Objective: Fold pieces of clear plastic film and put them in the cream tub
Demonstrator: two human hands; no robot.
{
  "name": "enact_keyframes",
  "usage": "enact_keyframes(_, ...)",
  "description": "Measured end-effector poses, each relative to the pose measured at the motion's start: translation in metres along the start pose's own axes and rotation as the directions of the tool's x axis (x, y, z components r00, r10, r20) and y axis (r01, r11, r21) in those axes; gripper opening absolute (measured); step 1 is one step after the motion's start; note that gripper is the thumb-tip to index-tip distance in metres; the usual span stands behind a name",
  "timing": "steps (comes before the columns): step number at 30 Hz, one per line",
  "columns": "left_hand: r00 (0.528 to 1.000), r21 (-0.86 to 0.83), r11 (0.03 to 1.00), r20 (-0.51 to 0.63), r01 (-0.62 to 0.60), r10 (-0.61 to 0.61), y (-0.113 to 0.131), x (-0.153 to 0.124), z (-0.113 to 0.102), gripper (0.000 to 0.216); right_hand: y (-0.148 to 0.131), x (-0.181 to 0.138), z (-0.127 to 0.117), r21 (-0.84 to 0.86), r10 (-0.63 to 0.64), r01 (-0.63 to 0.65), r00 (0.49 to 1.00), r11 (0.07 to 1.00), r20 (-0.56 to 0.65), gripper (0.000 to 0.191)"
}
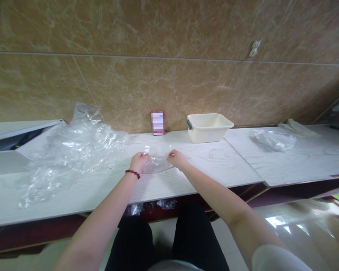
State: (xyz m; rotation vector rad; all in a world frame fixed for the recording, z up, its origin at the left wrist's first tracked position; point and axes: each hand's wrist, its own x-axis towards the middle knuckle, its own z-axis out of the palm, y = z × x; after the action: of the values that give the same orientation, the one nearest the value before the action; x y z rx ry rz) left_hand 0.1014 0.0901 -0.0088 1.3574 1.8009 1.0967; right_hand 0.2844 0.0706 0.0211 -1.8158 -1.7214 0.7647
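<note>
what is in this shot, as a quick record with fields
left hand: fingers pinch left edge of bag
right hand: fingers pinch its right edge
bag: clear, on table, between the hands
left of hands: plastic pile
behind hands: tub, small box
far right: second bag

Our left hand (138, 161) and right hand (177, 159) pinching a clear plastic bag (157, 162) on our white table (214, 165), crumpled plastic sheeting (73, 146) left, cream basin (209, 127) far right
</note>
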Motion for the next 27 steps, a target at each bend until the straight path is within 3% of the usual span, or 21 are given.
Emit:
enact_keyframes(10,0.995,0.153,0.985,-0.037,-0.086,0.093,-0.004,0.011,0.009,0.018,0.011,0.017,0.009,-0.05,-0.024,0.022,0.998,0.999,-0.051,0.009)
enact_keyframes(14,0.989,0.209,0.968,-0.02,-0.138,0.146,-0.001,0.012,0.009,0.013,0.019,0.023,0.015,-0.072,-0.067,0.059,0.991,0.996,-0.113,0.02)
enact_keyframes(17,0.984,0.229,0.96,-0.035,-0.162,0.174,-0.002,0.013,0.01,0.026,0.024,0.025,0.019,-0.059,-0.09,0.082,0.986,0.995,-0.143,0.032)
enact_keyframes(21,0.987,0.21,0.967,-0.038,-0.144,0.156,-0.009,0.018,0.012,0.039,0.026,0.024,0.019,-0.107,-0.124,0.11,0.984,0.988,-0.131,0.031)
enact_keyframes(27,0.991,0.195,0.973,-0.019,-0.125,0.131,-0.013,0.018,0.009,0.034,0.027,0.021,0.015,-0.126,-0.139,0.13,0.988,0.983,-0.065,0.029)
